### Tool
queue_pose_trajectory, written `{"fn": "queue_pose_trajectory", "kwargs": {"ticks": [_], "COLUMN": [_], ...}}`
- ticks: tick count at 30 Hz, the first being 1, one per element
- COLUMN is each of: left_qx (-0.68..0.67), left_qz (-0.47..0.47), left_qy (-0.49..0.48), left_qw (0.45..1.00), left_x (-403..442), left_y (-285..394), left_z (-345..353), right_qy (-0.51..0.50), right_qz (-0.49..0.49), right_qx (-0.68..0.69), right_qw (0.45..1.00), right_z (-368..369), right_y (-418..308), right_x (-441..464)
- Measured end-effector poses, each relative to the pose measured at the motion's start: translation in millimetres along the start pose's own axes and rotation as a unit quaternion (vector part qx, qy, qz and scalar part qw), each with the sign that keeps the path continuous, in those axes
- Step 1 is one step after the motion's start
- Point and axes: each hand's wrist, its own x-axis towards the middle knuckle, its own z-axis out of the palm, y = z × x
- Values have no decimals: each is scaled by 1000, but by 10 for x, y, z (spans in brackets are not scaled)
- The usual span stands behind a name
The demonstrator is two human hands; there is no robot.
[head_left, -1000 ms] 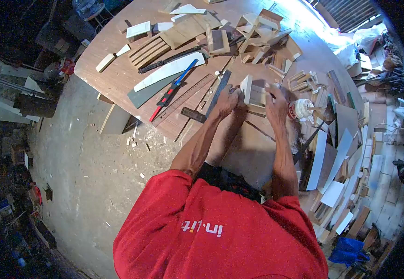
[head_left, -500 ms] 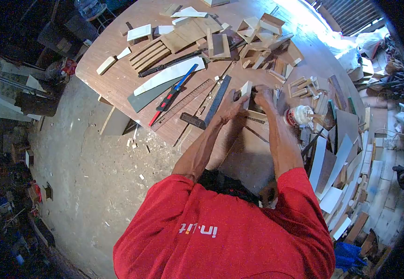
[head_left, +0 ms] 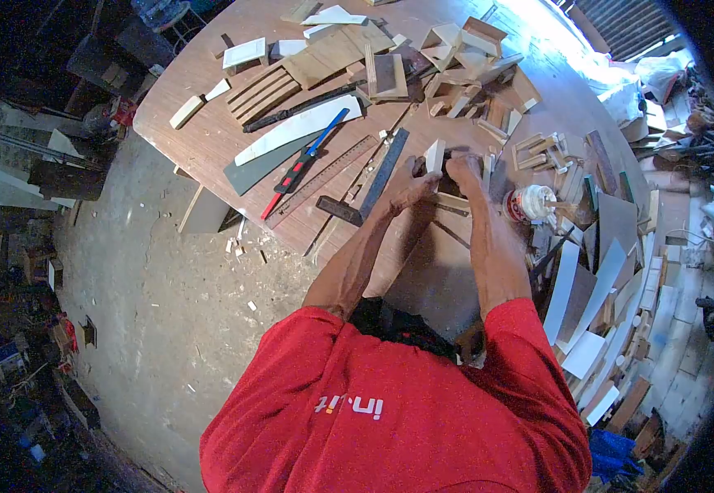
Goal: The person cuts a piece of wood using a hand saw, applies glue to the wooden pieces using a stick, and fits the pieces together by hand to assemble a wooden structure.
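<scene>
Left hand [head_left: 410,189] and right hand [head_left: 465,171] bend over one small pale-wood, box-like piece with a white panel [head_left: 435,154], held between them at the brown wood-grain table [head_left: 168,92]; left fingers look clamped on the panel's edge, right fingers curl at the opposite side, can't tell if they grip. Work looks partway: panel stands at the piece's side, the rest seems unfinished, joints hidden by hands. Just right of the grip: one open white jar with red label [head_left: 529,203]. Left of it: one grey-bladed, dark-handled try square [head_left: 384,174], one brownish ruler [head_left: 324,182], one slim red, black and blue tool [head_left: 297,169]; farther left, one curved white strip [head_left: 295,135], one grey-green panel [head_left: 248,174]. Beyond the grip: one square wooden tray [head_left: 386,76], then heaped open wooden boxes [head_left: 476,59], at least three, overlapping, exact count unclear.
</scene>
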Motion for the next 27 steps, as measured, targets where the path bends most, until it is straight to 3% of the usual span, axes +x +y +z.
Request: {"fn": "queue_pose_trajectory", "kwargs": {"ticks": [2,5,6,8,9,10,11,12,14,15,17,18,19,20,21,22,24,25,26,27], "left_qx": [-7,-4,-22,-39,-36,-32,-32,-21,-8,-10,-9,-30,-50,-48,-40,-32,-45,-28,-9,-2], "left_qz": [8,-13,-16,-19,2,23,23,21,19,-3,-26,-15,-5,-6,14,33,29,17,5,19], "left_qy": [1,-28,-31,-34,-16,1,1,-5,-13,-20,-31,-32,-35,-41,-33,-26,-7,-20,-34,-27], "left_qw": [1000,1000,999,998,999,999,999,1000,1000,1000,999,999,998,998,999,999,999,999,999,999], "left_x": [37,39,-22,-6,93,147,144,131,107,74,53,76,92,116,140,133,51,46,46,28], "left_y": [-72,-66,33,4,-172,-268,-266,-237,-177,-91,-58,-95,-132,-174,-219,-258,-148,-123,-95,-64], "left_z": [-13,-23,-18,-1,14,19,14,9,0,-5,-6,-2,7,-1,-19,-6,68,57,49,67], "right_qy": [154,276,277,261,260,154,44,45,183,185,277,282,136,-36,28,34,173,206,213,254], "right_qz": [-85,-16,-15,4,4,-18,-40,-41,-53,-53,-275,-276,-245,-164,29,34,-31,-101,-100,-119], "right_qx": [-266,-484,-484,-383,-383,-240,-88,-88,-222,-220,-233,-231,-610,-874,-742,-740,-583,-578,-576,-510], "right_qw": [948,830,830,886,886,958,994,994,956,956,891,889,741,457,669,671,793,783,783,813], "right_z": [-40,780,663,274,297,367,413,403,433,408,305,81,-287,-491,524,806,1029,1077,1136,1221], "right_y": [322,-685,-532,-62,-165,-375,-500,-465,-358,-230,52,75,66,62,-882,-1152,-1396,-1455,-1521,-1595], "right_x": [75,-354,-267,2,-100,-284,-391,-374,-297,-198,95,189,227,189,-278,-461,-725,-905,-1071,-1253]}}
